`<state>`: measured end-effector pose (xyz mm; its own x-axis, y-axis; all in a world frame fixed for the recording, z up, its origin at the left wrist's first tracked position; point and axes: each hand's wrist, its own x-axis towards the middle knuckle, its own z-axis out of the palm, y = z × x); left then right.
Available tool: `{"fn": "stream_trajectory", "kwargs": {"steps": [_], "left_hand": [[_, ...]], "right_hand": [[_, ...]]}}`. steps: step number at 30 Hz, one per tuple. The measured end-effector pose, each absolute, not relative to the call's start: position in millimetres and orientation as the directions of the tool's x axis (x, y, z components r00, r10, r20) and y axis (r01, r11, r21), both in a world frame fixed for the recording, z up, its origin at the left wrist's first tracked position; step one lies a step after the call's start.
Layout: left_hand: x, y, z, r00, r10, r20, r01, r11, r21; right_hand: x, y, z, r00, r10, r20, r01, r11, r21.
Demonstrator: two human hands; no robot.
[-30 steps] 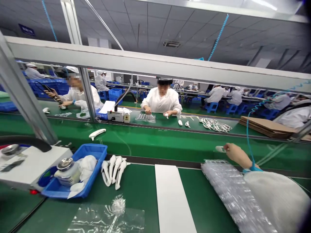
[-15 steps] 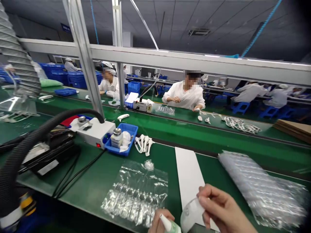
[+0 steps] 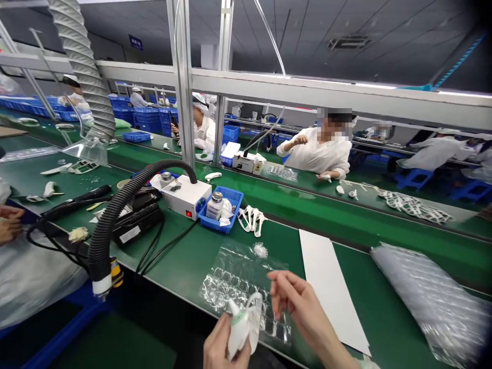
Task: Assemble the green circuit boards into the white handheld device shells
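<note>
Low in the middle of the head view, my left hand (image 3: 225, 343) is closed around a small white glue bottle (image 3: 239, 333) with a pointed nozzle and a green band. The same hand also holds a curved white plastic part (image 3: 254, 318) against the bottle. Just to the right, my right hand (image 3: 298, 302) hovers with loosely bent fingers apart, and I see nothing in it. Beneath both hands lies a clear plastic blister tray (image 3: 226, 279) with rows of pockets. A little pile of small clear pieces (image 3: 260, 250) sits at its far edge.
A white board (image 3: 330, 282) and a stack of clear packaging (image 3: 430, 297) lie to the right. Farther back are white handle-shaped parts (image 3: 251, 220), a blue bin (image 3: 230, 197) and a white box (image 3: 186, 197) with a black hose (image 3: 100, 220). Co-workers sit across and at left.
My view has swung left. My right hand has let go of the white part, which my left hand now holds together with the glue bottle.
</note>
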<state>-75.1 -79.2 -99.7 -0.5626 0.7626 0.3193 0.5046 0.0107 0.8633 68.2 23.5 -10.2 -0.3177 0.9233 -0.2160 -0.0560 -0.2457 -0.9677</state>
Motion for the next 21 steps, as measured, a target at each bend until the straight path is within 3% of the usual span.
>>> {"fn": "stream_trajectory", "kwargs": {"steps": [3,5,7,11,14,21], "left_hand": [[-82,-72,-91,-0.515,0.848,0.127,0.282,0.027,0.959],[-82,-67,-82,-0.470,0.882,0.045,0.194,0.054,0.980],[-81,-62,-72,-0.408,0.913,0.015,0.207,0.077,0.975],[-75,-56,-62,-0.229,0.973,-0.002,0.381,0.092,0.920],[-72,-55,-62,-0.208,0.977,-0.047,0.444,0.137,0.885],[-73,-54,-63,-0.205,0.967,-0.151,0.354,0.218,0.910]], "right_hand": [[91,41,-39,-0.216,0.976,0.020,0.355,0.097,-0.930],[101,44,-57,-0.259,0.964,0.064,0.548,0.201,-0.812],[104,42,-68,-0.303,0.952,0.042,0.633,0.234,-0.738],[97,37,-73,-0.319,0.947,0.019,0.690,0.246,-0.681],[94,33,-74,-0.285,0.958,0.025,0.684,0.222,-0.695],[103,14,-73,-0.250,0.939,0.237,0.569,0.341,-0.748]]}}
